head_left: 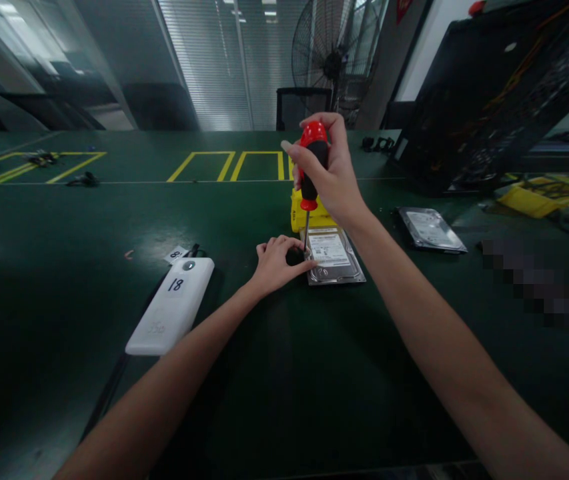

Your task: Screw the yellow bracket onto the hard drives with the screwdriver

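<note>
A screwdriver (309, 190) with a red and black handle stands almost upright, my right hand (337, 167) wrapped round its handle. Its tip meets the left edge of a hard drive (339, 270), which lies label up on the green table. My left hand (279, 263) holds that same edge, thumb at the near part and fingertips beside the screwdriver's tip. Whatever the tip bears on is too small to make out. Directly behind the drive sits a yellow box-like object (297, 213), partly hidden by my right hand and the screwdriver.
To the right lies a second hard drive (431, 230). A white power bank (174, 307) marked 18, with a dark cable, rests on the left. A large black computer case (459, 113) stands at the back right, near a yellow object (534, 200). Yellow tape marks (259, 153) cross the table.
</note>
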`<action>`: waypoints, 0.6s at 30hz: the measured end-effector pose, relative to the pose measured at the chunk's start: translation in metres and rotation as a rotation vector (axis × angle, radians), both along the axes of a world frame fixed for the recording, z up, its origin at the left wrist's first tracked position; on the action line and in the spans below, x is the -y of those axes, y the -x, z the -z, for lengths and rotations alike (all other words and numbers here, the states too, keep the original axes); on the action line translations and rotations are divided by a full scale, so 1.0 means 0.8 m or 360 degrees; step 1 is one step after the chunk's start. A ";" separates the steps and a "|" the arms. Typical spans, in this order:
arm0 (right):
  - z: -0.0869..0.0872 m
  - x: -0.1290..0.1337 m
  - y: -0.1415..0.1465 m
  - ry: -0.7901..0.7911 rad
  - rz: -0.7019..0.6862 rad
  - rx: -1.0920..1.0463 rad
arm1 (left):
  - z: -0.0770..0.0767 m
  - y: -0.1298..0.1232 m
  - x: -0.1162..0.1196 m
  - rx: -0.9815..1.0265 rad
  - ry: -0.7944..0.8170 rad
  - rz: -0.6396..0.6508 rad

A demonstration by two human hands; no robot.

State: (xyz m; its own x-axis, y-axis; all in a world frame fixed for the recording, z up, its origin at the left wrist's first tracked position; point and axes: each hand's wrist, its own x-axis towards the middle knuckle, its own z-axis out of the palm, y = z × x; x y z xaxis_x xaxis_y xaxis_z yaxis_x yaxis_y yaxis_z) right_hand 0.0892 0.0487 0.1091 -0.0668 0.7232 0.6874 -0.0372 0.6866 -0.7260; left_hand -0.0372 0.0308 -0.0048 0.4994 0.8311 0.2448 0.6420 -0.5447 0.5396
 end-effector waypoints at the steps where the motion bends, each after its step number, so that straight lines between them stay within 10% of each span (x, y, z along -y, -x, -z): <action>1: 0.000 0.000 0.000 -0.0003 0.0025 0.0006 | 0.000 0.000 0.000 0.0004 -0.0002 0.0001; 18: -0.002 0.010 0.002 -0.0063 -0.0005 0.0152 | -0.001 0.000 0.000 0.0001 0.0033 -0.0004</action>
